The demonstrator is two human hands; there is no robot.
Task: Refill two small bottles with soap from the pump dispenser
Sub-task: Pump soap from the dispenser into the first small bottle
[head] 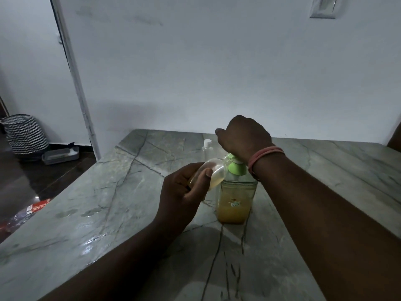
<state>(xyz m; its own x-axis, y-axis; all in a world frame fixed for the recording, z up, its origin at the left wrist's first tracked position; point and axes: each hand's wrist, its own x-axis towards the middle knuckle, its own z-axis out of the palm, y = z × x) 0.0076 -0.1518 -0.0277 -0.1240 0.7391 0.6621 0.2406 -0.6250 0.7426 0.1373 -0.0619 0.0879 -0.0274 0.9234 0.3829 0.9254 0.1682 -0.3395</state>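
Head view shows left hand (184,190) gripping the tilted small bottle (211,173) at the pump dispenser (237,187) spout, right hand (243,137) pressing down, finger position hidden; recommend slow strokes, mouth held under nozzle.

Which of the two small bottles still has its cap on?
The small bottle standing behind the pump dispenser; its white cap is on. The left hand's tilted bottle is uncapped.

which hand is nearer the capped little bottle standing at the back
Right. The right hand presses the pump dispenser just right of the capped bottle; the left hand holds the other small bottle nearer the camera.
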